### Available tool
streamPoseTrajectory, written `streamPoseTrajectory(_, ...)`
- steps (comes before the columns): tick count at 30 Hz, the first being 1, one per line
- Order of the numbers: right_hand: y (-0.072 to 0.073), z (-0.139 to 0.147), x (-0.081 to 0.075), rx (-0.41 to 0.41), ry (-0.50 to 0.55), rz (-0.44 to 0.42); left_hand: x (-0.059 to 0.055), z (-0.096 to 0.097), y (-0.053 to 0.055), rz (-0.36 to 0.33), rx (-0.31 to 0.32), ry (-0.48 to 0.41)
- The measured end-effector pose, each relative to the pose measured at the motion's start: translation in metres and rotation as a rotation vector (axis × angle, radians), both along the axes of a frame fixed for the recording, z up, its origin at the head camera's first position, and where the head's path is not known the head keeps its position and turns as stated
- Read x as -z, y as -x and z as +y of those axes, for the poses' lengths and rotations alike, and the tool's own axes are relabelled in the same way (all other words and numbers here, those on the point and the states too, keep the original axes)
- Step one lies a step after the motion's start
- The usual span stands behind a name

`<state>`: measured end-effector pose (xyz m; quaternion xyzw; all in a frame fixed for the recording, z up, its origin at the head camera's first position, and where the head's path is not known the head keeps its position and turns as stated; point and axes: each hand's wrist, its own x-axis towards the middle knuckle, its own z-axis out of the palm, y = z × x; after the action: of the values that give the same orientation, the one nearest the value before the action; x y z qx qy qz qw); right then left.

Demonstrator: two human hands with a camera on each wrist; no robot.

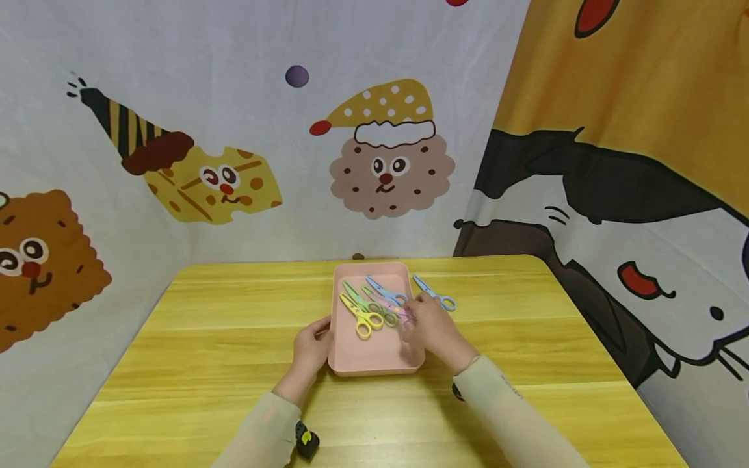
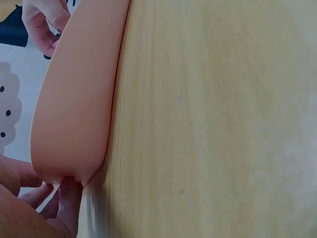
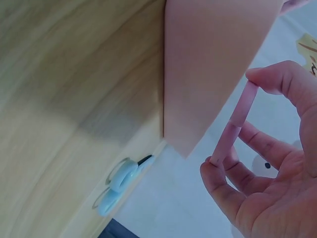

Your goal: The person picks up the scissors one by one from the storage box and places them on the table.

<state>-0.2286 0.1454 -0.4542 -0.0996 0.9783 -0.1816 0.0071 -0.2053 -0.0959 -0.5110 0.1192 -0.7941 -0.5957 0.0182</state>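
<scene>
The left hand (image 1: 310, 349) touched the tray (image 1: 371, 356) at its left edge from outside, fingers relaxed, probably to steady it. At the right edge, the right hand (image 1: 433, 325) pinched the pink scissors (image 3: 243, 105) by the handles, apparently so their blades pointed inward.

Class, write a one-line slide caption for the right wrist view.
The right hand pinches pink scissors at the rim of the pink tray, while blue scissors lie on the table.

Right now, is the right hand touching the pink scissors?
Touching. The right wrist view shows it: the right hand pinches the pink scissors by the handles, between thumb and fingertips.
</scene>
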Motion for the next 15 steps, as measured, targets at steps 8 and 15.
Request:
streamPoseTrajectory(8, 0.005, 0.013, -0.001, 0.002, 0.035, 0.063, 0.000, 0.000, 0.000, 0.001, 0.006, -0.011)
streamPoseTrajectory(15, 0.011, 0.022, 0.000, 0.030, 0.011, 0.054, 0.000, 0.000, 0.000, -0.003, 0.004, -0.006)
